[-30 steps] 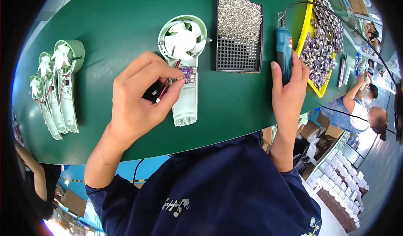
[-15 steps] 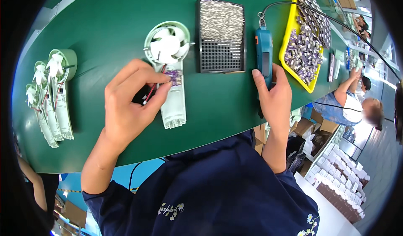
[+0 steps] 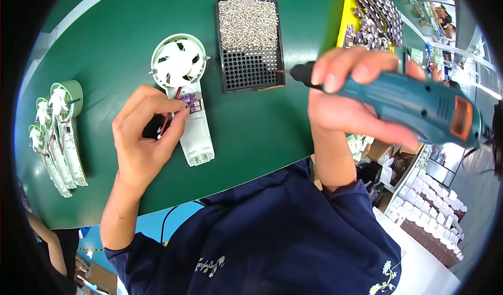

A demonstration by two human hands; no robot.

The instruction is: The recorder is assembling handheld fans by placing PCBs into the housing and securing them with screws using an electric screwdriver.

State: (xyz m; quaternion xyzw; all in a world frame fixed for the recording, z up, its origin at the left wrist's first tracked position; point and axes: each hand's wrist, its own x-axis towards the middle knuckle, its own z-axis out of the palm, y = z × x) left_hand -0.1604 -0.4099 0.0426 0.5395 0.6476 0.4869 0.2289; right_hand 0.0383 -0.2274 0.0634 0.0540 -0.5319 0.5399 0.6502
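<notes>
My left hand (image 3: 146, 130) pinches a small purple circuit board (image 3: 193, 103) against the pale green handle (image 3: 196, 143) of a handheld fan. White blades (image 3: 178, 63) sit in the round head above, and red and black wires run down beside my fingers. My right hand (image 3: 346, 98) is wrapped round a teal electric screwdriver (image 3: 403, 101), held level above the table. Its thin bit points left at the lower right of a black screw tray (image 3: 252, 72), whose upper part is heaped with silvery screws. Whether the bit touches a screw I cannot tell.
Several half-assembled green fan shells (image 3: 60, 132) stand at the left of the green table (image 3: 126, 38). At the far right, a yellow tray (image 3: 346, 19) is piled with purple circuit boards. Stacked white boxes (image 3: 429, 200) and another person's arm (image 3: 50, 242) are beyond the table edge.
My right hand has lifted the screwdriver and swung it from upright to level, bit toward the screw tray. The left hand still holds the board on the fan; the view has shifted.
</notes>
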